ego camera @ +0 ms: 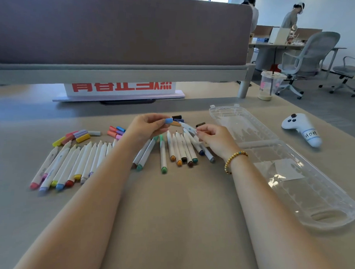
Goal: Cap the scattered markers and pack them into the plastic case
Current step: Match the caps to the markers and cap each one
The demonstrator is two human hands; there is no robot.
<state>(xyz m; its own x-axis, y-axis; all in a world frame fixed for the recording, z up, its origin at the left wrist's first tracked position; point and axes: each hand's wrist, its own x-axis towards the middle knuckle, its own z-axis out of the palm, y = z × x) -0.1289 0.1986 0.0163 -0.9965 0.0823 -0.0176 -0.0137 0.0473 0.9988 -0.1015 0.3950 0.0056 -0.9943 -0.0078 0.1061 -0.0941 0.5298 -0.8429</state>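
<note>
An open office lies behind a grey divider screen, and in front of it a beige table [170, 194] carries the work. The left hand [146, 126] pinches a blue cap [169, 120] between thumb and fingertips, its open end turned toward the right. The right hand [213, 136] pinches a white marker [186, 126] near its rear, the bare tip aimed left and slightly toward the far edge, straight at the cap. Cap and tip are just apart, almost on 1 line, so the capping looks to need only a short push of the 2 hands toward each other along the marker's long axis.

Below the hands, uncapped markers [180, 148] fan out across the middle of the table, with a second row [71, 164] toward the left edge. Loose caps [76, 135] sit beyond that row, more [116, 131] lie beside the left wrist, and a few dark ones [177, 116] lie beyond the fingers.

The clear plastic case [292, 172] lies open along the right edge and looks empty, nearer the right hand, so packing has apparently not begun. A white controller [301, 128] rests beyond it, and a drink cup [267, 85] stands at the far right corner.
</note>
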